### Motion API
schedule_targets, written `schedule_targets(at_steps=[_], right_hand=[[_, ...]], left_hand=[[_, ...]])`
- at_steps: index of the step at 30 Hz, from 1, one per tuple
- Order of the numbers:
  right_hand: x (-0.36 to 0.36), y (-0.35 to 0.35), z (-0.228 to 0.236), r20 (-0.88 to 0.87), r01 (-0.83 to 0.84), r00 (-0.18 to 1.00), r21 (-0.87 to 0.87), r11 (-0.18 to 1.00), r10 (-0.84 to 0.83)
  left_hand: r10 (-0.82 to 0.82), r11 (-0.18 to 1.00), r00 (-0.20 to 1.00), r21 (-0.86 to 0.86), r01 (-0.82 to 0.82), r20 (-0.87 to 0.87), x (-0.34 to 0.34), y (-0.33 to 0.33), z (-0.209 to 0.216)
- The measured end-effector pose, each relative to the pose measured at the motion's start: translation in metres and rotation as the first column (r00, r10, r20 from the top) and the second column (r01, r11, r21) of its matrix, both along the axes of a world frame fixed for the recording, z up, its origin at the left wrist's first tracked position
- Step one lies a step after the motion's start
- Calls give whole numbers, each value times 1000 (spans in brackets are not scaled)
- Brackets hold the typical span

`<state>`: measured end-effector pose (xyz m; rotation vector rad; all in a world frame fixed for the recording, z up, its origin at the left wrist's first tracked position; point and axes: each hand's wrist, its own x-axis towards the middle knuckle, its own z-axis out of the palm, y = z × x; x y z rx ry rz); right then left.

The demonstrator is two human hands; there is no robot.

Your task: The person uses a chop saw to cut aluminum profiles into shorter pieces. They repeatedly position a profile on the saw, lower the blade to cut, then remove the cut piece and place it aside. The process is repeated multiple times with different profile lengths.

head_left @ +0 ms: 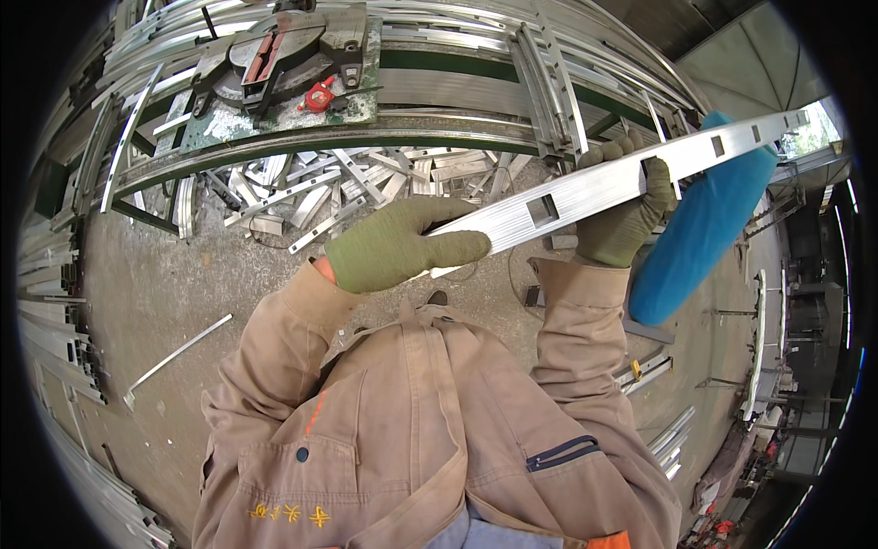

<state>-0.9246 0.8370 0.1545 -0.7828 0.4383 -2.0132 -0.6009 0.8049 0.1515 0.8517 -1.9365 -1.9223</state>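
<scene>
A long silver metal profile [594,194] with rectangular cut-outs along its face slants up to the right in front of me. My left hand [398,245], in a green work glove, grips its near left end, thumb and fingers on either side. Farther along, my right hand [631,206], gloved the same way, is closed around the bar, its fingers partly behind it. Under the bar's far right part is a blue rounded object [700,238] whose kind I cannot make out.
A saw with a dark round base [283,57] stands on a green-framed bench [320,151], a red tool [318,94] beside it. Metal offcuts [311,188] litter the floor below. Long profiles [55,339] are stacked at left, and a thin strip [178,357] lies on the floor.
</scene>
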Motion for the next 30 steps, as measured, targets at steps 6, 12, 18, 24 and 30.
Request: schedule_targets(at_steps=[6,12,18,24,30], right_hand=[[-3,2,-22,-16,185,983,54,981,-184],[7,9,0,-73,211,975,17,977,-209],[34,19,13,14,398,915,140,907,-403],[30,27,15,-95,455,890,107,884,-446],[29,35,18,-158,469,875,48,882,-457]], left_hand=[[456,792,881,-394,-466,-124,1,37,-18],[474,646,819,-505,-572,-322,-11,38,-64],[411,692,854,-501,-520,-319,-7,31,-88],[430,723,839,-429,-542,-335,-15,34,-93],[404,728,848,-441,-525,-343,-18,38,-93]])
